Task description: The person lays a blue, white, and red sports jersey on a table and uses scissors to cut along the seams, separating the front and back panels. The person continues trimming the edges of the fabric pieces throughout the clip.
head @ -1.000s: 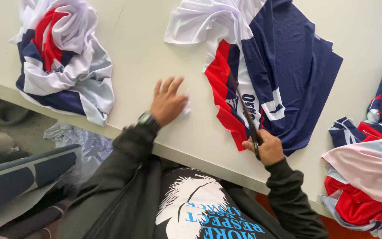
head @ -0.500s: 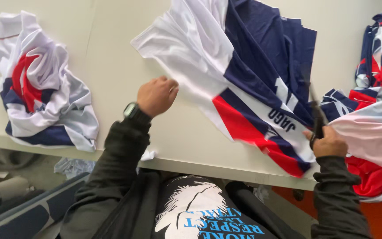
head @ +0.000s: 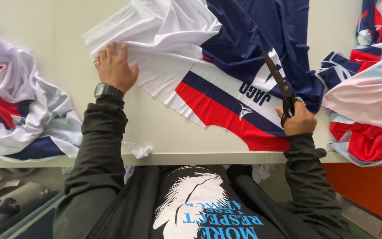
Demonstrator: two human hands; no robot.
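Scissors point(head: 279, 84): dark, blades together, long axis runs diagonally, tips pointing up and left, away from the person, handles at lower right. They lie over the navy part of the fabric point(head: 226, 79). Right hand point(head: 298, 119) has its grip closed around the scissor handles, near the worktop's front edge.

Fabric: white, navy and red panel, spread flat in mid-worktop, red band nearest the person, its lower corner reaching the front edge. Left hand point(head: 113, 66) lies palm down on the white corner, fingers spread, pressing, clasping nothing; watch point(head: 107, 90) on the wrist.

Worktop point(head: 155, 128): pale, smooth, front edge straight across the view. Bare strip between the left arm and the fabric. Small white scrap point(head: 138, 149) at the front edge.

Crumpled pile point(head: 18, 115) at left, well apart from the fabric. More cloth point(head: 368, 102) heaped at right, just beside the right hand. Orange panel point(head: 363, 186) below the right edge.
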